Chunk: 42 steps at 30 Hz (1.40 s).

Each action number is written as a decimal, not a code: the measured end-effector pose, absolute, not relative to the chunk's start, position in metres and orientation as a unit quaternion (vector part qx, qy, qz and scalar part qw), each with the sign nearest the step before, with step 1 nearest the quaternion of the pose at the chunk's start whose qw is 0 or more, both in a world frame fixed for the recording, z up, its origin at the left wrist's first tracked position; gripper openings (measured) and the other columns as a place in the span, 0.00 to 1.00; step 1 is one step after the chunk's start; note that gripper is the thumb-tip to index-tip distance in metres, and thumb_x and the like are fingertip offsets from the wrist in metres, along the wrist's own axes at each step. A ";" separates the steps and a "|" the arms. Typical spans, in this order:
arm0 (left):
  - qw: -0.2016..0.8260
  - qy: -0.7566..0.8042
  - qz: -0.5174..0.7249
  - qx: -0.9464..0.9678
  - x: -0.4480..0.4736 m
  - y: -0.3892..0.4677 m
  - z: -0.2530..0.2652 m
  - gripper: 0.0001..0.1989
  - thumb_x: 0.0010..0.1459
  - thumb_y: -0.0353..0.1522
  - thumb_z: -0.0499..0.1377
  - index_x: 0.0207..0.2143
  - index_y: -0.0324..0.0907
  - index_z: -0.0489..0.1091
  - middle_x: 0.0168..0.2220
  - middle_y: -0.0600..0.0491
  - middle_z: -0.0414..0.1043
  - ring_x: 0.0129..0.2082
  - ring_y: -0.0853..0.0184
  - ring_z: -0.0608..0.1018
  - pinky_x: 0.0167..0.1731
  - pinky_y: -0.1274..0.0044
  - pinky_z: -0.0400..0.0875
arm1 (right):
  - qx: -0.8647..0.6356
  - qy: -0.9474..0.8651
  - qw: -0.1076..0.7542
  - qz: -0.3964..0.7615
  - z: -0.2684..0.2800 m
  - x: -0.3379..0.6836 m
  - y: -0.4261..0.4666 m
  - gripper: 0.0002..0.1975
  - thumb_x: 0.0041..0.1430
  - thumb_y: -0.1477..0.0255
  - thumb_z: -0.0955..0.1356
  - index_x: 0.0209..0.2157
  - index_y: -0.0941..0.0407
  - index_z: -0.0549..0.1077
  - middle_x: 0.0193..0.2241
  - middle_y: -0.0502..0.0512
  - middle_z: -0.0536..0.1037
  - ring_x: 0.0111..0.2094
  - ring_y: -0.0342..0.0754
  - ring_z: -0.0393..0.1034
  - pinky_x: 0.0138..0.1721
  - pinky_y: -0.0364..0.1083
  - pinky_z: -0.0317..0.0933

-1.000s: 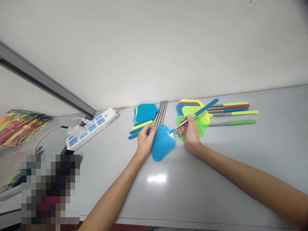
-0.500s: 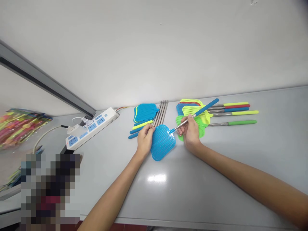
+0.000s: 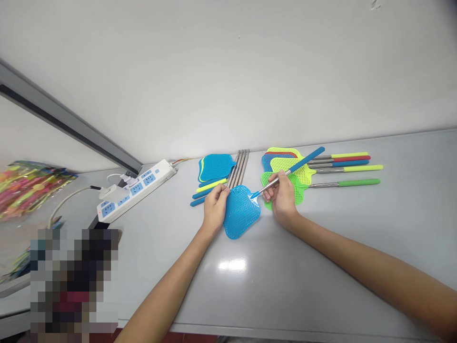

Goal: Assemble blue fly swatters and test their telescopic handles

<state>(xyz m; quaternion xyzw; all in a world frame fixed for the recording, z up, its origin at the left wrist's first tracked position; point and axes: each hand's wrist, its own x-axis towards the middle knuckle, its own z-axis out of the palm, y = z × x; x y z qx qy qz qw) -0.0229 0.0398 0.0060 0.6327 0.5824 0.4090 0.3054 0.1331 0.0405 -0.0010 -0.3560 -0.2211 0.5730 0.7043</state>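
Between my hands is a blue fly swatter [image 3: 242, 214], its perforated head low and its blue grip pointing up to the right. My left hand [image 3: 216, 204] pinches the left edge of that head. Closed around the metal rod near the neck is my right hand [image 3: 281, 197]. Beyond my left hand lie loose swatter heads [image 3: 216, 166], blue on top with a yellow edge showing. Several metal rods [image 3: 240, 167] with blue and yellow grips [image 3: 211, 185] slant beside them. Behind my right hand, swatters with heads attached overlap, among them a green swatter [image 3: 299, 186] and a yellow swatter [image 3: 310, 167].
A white power strip [image 3: 137, 189] with plugs and a cable stands on the grey table [image 3: 321, 267] at left. Colourful items in clear plastic [image 3: 32, 190] sit at far left, below a metal frame bar [image 3: 71, 119]. A pixelated patch covers the lower left. The wall [image 3: 228, 81] borders the table's back.
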 end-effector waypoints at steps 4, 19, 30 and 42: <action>0.305 0.581 0.407 0.635 -0.023 0.040 0.006 0.10 0.52 0.35 0.47 0.21 0.42 0.57 0.21 0.57 0.57 0.24 0.70 0.63 0.25 0.79 0.56 | -0.356 -0.222 0.704 0.573 -0.001 0.133 0.041 0.18 0.52 0.56 0.60 0.20 0.56 0.62 0.06 0.41 0.54 0.08 0.37 0.50 0.10 0.37 0.48; 0.302 0.580 0.410 0.636 -0.023 0.039 0.007 0.11 0.53 0.35 0.48 0.20 0.41 0.57 0.21 0.58 0.57 0.24 0.71 0.62 0.26 0.80 0.56 | -0.359 -0.225 0.702 0.573 -0.001 0.133 0.041 0.18 0.52 0.56 0.60 0.20 0.56 0.61 0.06 0.41 0.54 0.08 0.37 0.50 0.10 0.37 0.48; 0.303 0.577 0.412 0.637 -0.022 0.039 0.007 0.10 0.53 0.34 0.48 0.20 0.41 0.57 0.21 0.58 0.57 0.25 0.71 0.63 0.26 0.80 0.56 | -0.361 -0.227 0.699 0.573 -0.001 0.133 0.040 0.18 0.52 0.56 0.60 0.20 0.56 0.61 0.07 0.41 0.54 0.08 0.37 0.50 0.10 0.37 0.48; 0.298 0.585 0.402 0.639 -0.023 0.039 0.007 0.11 0.53 0.35 0.47 0.20 0.41 0.56 0.21 0.58 0.58 0.25 0.71 0.63 0.26 0.80 0.57 | -0.359 -0.231 0.698 0.576 -0.001 0.134 0.040 0.18 0.52 0.56 0.60 0.20 0.56 0.61 0.07 0.41 0.54 0.08 0.37 0.50 0.10 0.37 0.49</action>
